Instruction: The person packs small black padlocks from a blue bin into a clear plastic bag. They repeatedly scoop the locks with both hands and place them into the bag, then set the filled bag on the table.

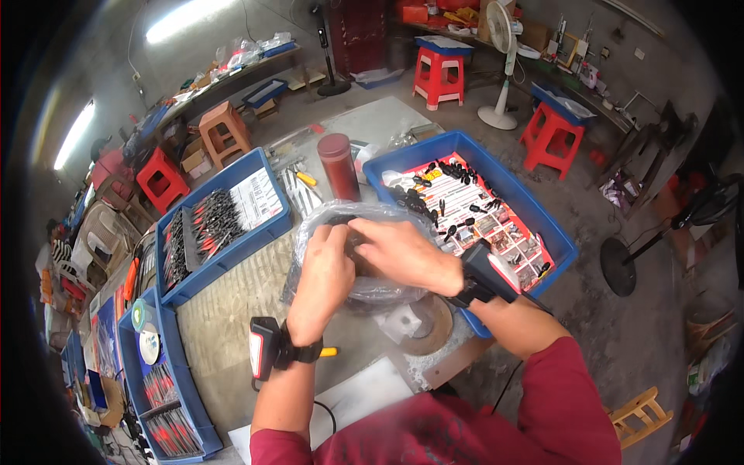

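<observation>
A clear plastic bag (380,291) stands opened on the worktable in front of me, its rim spread around both hands. My left hand (329,263) reaches into the bag's mouth, its fingers curled down and closed. From the right, my right hand (403,252) comes in with bent fingers drawn together close to the left. The fingertips of both are partly hidden, and whatever they hold is too dark to make out. Just behind the bag stands a dark red cylindrical container (339,167). Each wrist wears a strapped device.
On the right, a blue tray (562,248) holds small black parts on a printed sheet. Another blue tray (225,275) on the left holds many black and red tools. A blue bin (190,395) stands nearer left. Behind the bag lies a yellow-handled tool (306,179).
</observation>
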The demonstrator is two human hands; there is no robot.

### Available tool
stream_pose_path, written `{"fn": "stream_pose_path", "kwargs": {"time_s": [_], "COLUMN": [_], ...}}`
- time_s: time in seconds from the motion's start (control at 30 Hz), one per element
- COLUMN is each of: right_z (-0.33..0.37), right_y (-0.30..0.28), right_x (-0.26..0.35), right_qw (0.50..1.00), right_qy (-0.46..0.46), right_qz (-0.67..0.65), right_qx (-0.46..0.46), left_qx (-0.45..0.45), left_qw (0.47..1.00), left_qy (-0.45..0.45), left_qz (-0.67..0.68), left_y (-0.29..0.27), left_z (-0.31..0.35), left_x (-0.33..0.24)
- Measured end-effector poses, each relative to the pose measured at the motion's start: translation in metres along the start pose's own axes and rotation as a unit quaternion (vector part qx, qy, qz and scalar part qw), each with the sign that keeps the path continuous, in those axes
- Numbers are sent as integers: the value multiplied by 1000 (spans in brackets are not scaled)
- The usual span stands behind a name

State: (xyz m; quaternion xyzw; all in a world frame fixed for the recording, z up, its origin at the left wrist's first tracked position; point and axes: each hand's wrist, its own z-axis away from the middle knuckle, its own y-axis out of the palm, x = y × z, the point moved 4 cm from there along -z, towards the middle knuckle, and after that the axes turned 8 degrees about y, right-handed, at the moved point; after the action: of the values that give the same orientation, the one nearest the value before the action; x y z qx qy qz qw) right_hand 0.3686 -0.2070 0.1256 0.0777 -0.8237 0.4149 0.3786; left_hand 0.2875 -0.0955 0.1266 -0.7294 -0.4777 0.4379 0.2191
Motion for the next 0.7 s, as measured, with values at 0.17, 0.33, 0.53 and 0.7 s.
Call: {"fn": "stream_pose_path", "kwargs": {"time_s": [0.17,0.33,0.53,0.7], "right_z": [-6,-34,-56,-76], "right_y": [-62,-106,-93,-82], "right_x": [-28,-141,-265,-304], "right_qw": [995,971,935,903], "right_qy": [29,142,216,259], "right_qz": [-6,171,278,339], "right_qx": [-91,-87,-51,-45], "left_qx": [-32,20,145,185], "left_qw": [996,989,966,951], "left_qy": [74,144,212,248], "left_qz": [-27,21,12,23], "left_y": [6,25,45,58], "left_z": [-2,-4,-11,-13], "left_x": [-23,-50,-61,-62]}}
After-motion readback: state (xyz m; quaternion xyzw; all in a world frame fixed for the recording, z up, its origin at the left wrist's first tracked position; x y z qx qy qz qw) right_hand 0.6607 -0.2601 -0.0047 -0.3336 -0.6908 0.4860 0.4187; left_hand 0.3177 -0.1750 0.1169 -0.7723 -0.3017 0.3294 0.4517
